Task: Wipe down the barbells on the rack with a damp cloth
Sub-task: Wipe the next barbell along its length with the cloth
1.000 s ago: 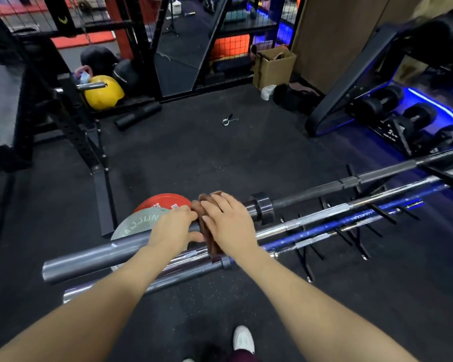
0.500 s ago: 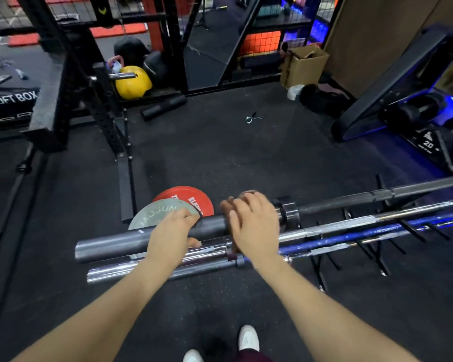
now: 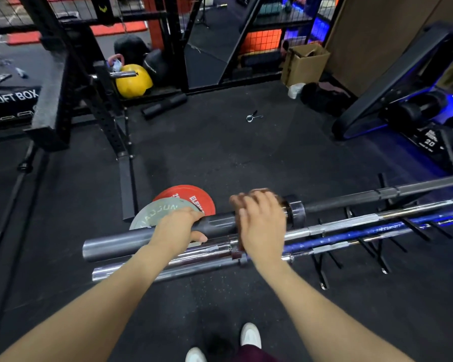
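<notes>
Your right hand (image 3: pixel 262 220) sits just right of the frame's centre, fingers curled over a brown cloth (image 3: pixel 237 202) that is wrapped round the sleeve of the dark barbell (image 3: pixel 220 226); only a blurred edge of the cloth shows past your fingertips, at the hand's upper left. Your left hand (image 3: pixel 178 228) is touching the same sleeve just to the left, fingers hooked over its far side and thumb under the near side, so it grips the bar and likely steadies it. The relation that matters: the sleeve's long axis runs from the lower left of the frame, where its open end (image 3: pixel 89 250) faces you, up and rightward to the collar (image 3: pixel 294 211), then on as a thinner shaft toward the right edge. The cloth lies between your left hand and that collar, close beside the collar, so the right hand is the nearer one to whatever remains to the right. I judge any wiping stroke has to travel along that diagonal, not across it. The chrome barbell (image 3: pixel 168 267) and the blue barbell (image 3: pixel 351 235) lie parallel just below, on the black rack (image 3: pixel 322 270), pointing the same way.
</notes>
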